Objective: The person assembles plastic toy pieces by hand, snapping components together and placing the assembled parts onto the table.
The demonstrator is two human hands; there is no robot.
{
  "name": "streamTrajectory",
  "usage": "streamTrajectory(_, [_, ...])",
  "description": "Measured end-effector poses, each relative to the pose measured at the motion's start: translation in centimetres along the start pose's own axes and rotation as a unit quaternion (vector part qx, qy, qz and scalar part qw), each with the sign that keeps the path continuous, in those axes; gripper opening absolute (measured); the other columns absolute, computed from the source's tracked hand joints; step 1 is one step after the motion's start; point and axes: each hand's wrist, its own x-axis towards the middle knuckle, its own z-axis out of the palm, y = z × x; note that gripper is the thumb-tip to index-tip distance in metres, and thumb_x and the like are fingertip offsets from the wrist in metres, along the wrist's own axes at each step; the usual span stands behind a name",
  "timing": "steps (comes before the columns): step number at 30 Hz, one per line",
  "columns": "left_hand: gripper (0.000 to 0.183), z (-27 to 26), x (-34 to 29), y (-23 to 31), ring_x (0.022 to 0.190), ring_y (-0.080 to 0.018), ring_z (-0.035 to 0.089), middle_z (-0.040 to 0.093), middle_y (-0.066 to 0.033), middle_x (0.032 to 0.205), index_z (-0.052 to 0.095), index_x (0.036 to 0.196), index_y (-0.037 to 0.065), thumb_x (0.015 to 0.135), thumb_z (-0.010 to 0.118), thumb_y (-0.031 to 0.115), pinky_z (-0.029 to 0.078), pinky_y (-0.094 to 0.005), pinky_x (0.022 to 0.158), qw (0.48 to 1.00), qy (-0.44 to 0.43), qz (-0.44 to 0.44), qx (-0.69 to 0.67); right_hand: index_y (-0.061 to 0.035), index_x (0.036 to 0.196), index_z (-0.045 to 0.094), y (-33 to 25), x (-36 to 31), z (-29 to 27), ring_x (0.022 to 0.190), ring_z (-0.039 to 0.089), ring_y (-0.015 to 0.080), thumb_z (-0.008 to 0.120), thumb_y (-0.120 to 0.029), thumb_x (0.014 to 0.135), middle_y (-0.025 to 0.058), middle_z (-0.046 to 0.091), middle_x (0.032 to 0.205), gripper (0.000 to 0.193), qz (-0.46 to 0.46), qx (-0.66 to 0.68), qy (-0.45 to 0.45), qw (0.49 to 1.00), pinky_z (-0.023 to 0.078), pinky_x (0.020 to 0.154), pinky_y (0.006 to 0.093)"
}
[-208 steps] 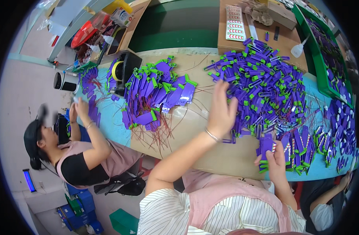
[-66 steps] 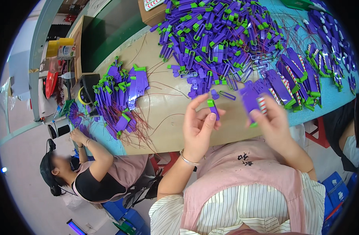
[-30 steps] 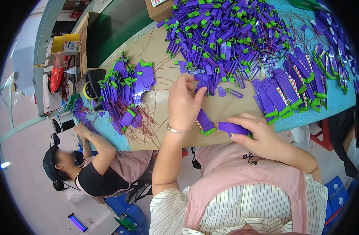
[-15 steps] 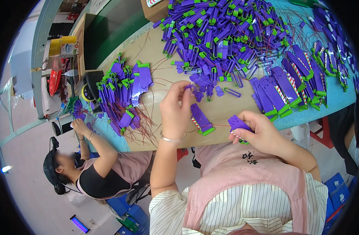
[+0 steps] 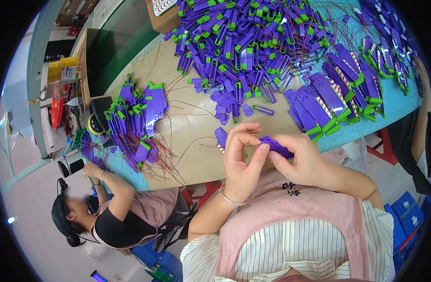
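Note:
In front of my apron, my right hand (image 5: 303,159) pinches a flat purple plastic piece (image 5: 277,147) between thumb and fingers. My left hand (image 5: 243,160) is at that piece's left end, thumb and forefinger curled together; whatever lies between their tips is hidden. Partly behind my left fingers, another purple piece (image 5: 220,136) with a red-and-white striped edge lies on the table. Beyond my hands are a few small purple parts (image 5: 222,104) and a loose purple clip-shaped loop (image 5: 263,110).
A big heap of purple-and-green parts (image 5: 243,42) covers the far table. Striped purple pieces (image 5: 326,101) are stacked at right. Purple parts with red wires (image 5: 131,122) lie at left, near a co-worker (image 5: 116,207). A cardboard box (image 5: 163,16) stands behind. Another person's arm (image 5: 423,98) shows at the right.
My left hand has come back from the small purple parts, down and right to the piece in my right hand. The right hand has turned that piece and moved slightly left. The view has shifted.

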Motion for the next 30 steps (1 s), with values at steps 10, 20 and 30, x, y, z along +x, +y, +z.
streamTrajectory(10, [0.015, 0.4, -0.4, 0.4, 0.095, -0.0168, 0.059, 0.063, -0.0097, 0.101, 0.061, 0.099, -0.002, 0.092, 0.062, 0.011, 0.045, -0.0289, 0.087, 0.994, -0.025, -0.093, -0.045, -0.0008, 0.082, 0.061, 0.8, -0.1, 0.0, 0.053, 0.056, 0.0333, 0.063, -0.013, 0.082, 0.0168, 0.056, 0.062, 0.012, -0.041, -0.022, 0.020, 0.999, 0.041, 0.049, 0.0406])
streamTrajectory(20, [0.019, -4.4, 0.6, 1.2, 0.070, -0.0089, 0.051, 0.059, -0.0042, 0.082, 0.060, 0.098, 0.001, 0.101, 0.048, 0.015, 0.044, -0.0257, 0.065, 0.967, 0.153, -0.089, 0.183, 0.0024, 0.112, 0.057, 0.3, -0.3, -4.3, 0.091, 0.053, 0.0351, 0.070, -0.017, 0.079, 0.0181, 0.053, 0.101, 0.040, -0.088, -0.313, 0.115, 0.938, 0.044, 0.080, 0.0433])
streamTrajectory(30, [0.035, -1.8, 3.7, -0.4, 0.077, -0.0261, 0.055, 0.058, -0.0080, 0.081, 0.066, 0.107, 0.007, 0.074, 0.067, -0.002, 0.046, -0.0367, 0.068, 0.834, -0.021, 0.222, 0.504, -0.0020, 0.128, 0.051, 0.7, -0.3, -5.6, 0.098, 0.051, 0.0313, 0.075, -0.004, 0.068, 0.0128, 0.052, 0.104, 0.064, -0.013, -0.502, 0.107, 0.858, 0.040, 0.084, 0.0403])
